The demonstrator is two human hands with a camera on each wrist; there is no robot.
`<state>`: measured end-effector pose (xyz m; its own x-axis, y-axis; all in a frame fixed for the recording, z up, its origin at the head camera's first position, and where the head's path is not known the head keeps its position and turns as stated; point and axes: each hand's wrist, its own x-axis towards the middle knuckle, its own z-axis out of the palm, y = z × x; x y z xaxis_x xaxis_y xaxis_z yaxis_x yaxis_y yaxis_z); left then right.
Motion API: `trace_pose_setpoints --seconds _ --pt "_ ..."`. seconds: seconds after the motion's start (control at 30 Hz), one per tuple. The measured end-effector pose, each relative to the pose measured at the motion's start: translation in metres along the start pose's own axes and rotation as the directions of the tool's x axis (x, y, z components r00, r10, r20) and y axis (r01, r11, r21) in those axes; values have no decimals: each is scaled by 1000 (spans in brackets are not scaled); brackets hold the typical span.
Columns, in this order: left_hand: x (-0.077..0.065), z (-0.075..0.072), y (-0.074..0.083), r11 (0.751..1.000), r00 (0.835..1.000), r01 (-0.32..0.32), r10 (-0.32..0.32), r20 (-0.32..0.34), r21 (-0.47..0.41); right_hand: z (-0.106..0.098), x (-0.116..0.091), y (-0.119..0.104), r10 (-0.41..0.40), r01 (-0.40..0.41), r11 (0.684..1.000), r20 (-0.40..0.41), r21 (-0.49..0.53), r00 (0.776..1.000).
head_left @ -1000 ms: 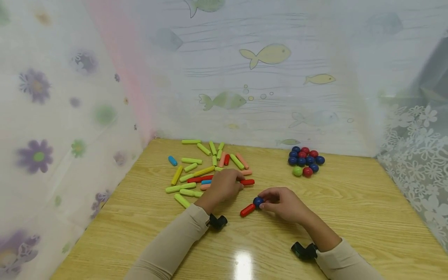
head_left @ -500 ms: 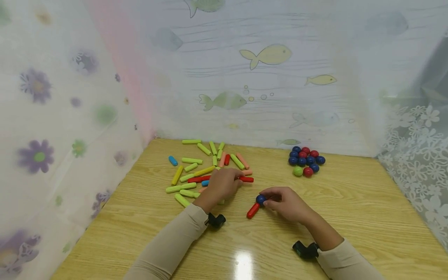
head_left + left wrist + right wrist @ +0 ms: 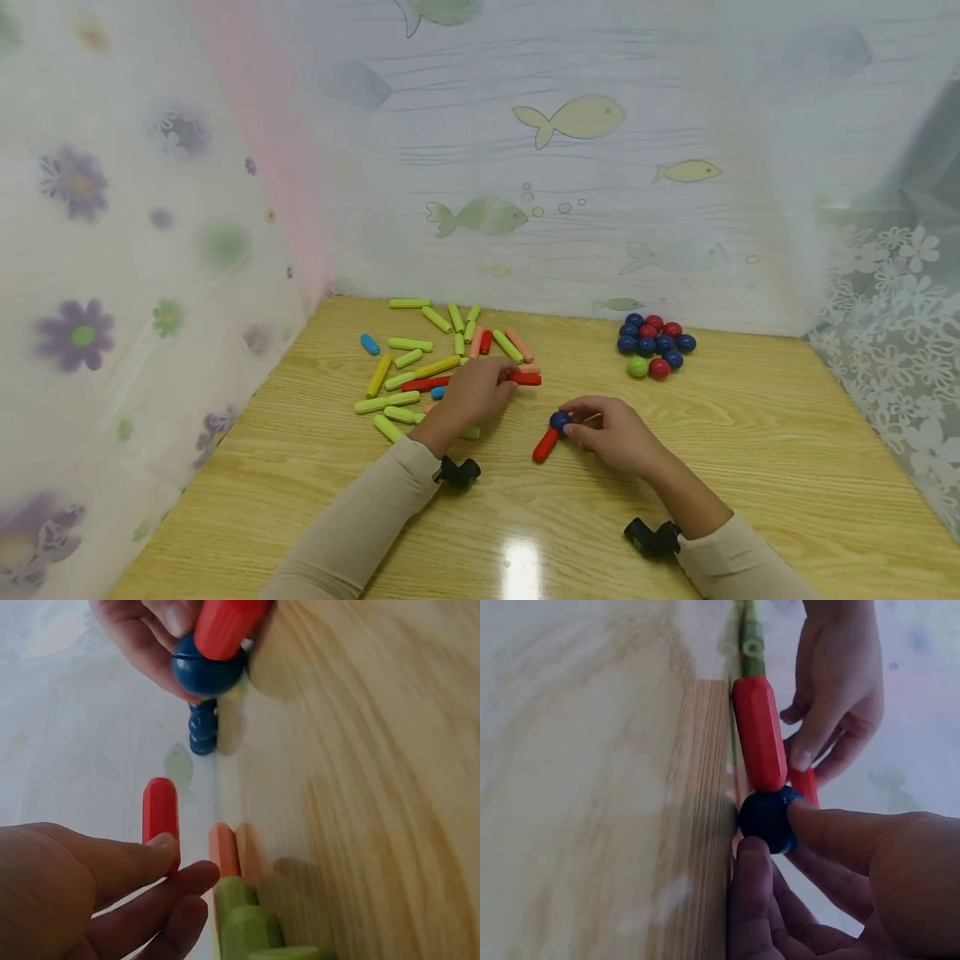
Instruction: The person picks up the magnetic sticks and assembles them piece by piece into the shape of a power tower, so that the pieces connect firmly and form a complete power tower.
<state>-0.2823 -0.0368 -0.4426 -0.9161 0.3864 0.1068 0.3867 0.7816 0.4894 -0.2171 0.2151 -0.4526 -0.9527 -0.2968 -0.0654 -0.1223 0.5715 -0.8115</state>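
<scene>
Left grip [image 3: 474, 392] on red stick [image 3: 528, 379], clustered balls [image 3: 647, 345], sticks [image 3: 387, 402] part-hidden

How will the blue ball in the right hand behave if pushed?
The blue ball probably won't roll freely: a red stick meets it. Its glossy surface may be slippery. It looks stiff, undented where the right hand pinches it.

A wood-grain desk [image 3: 780, 433] is standing inside a small curtained booth that is looking like a makeshift recording corner. A back sheet [image 3: 450, 150] printed with fish [image 3: 587, 116] is hanging behind it, a left sheet [image 3: 150, 275] with purple and green flowers is screening one side, and a translucent right sheet [image 3: 930, 350] with white lacy blossoms is closing the other. Black devices [image 3: 651, 538], worn at both wrists, are suggesting filming. The sheets are hiding what building this is.
</scene>
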Motion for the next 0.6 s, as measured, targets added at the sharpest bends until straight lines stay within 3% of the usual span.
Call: trace_pose_setpoints --seconds 0.17,0.4,0.6 --pt "-6 -2 2 990 995 -28 41 94 -138 -2 2 5 -32 32 999 14 14 999" --pt "-17 2 10 995 984 -58 70 163 -78 -3 3 6 -26 24 997 32 69 999" --pt "-19 7 16 997 982 -81 82 168 -16 -3 2 6 -27 26 999 28 42 999"
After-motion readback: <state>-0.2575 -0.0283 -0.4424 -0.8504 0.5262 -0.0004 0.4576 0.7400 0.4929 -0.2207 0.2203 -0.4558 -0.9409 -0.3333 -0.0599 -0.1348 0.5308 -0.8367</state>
